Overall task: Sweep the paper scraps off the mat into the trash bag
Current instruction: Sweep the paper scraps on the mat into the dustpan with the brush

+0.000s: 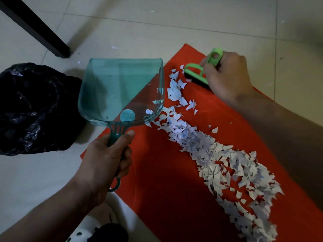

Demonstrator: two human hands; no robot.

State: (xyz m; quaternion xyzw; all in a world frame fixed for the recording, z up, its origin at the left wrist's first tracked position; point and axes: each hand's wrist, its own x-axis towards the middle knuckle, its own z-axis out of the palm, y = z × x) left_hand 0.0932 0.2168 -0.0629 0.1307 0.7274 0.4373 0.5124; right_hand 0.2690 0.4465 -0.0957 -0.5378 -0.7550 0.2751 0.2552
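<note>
Head view: left grip wrapped around teal dustpan handle, centre; right grip clutching green brush, upper right. Paper scraps strewn diagonally across red mat; black trash bag left.

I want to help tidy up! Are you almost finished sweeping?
Not nearly. The clear teal plastic dustpan, gripped by the left hand, holds hardly any. The right hand holds the green brush. The white paper scraps still cover the red mat.

White paper scraps in diagonal band across red mat, black trash bag crumpled on floor – left of mat
</note>
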